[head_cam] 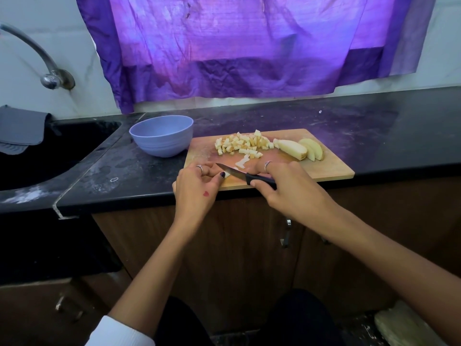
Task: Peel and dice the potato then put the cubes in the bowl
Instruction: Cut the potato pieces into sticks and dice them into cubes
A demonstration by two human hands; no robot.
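Two hands at the near edge of the wooden cutting board [324,171], both busy. Right hand [287,188] curled round the black handle of a small paring knife [239,174], blade pointing left and slightly away, tip toward the left hand [199,186]. Left hand pinching a small pale potato piece [227,174] between thumb and fingers, right against the blade near its heel. Long axis of the blade running across the board from right to left, so the next cut looks like a short downward press straight through the pinched piece; left fingertips very close to the edge, the main hazard here.

Just beyond the blade, a loose pale strip of potato [243,162], uncut. Farther back, a heap of diced cubes [242,144] in the middle of the board, none in the bowl as far as can be seen. To the right of the heap, several potato wedges [299,149] lying side by side, not yet diced. Lilac bowl [162,136] on the black tabletop [374,136], touching or just beside the board's far left corner, nearer the left hand. Nothing between the heap and the bowl. Sink [50,151] and tap [47,68] off to the left, purple cloth [237,46] hanging behind.

Judged roughly midway: dicing partly done, transfer not begun.
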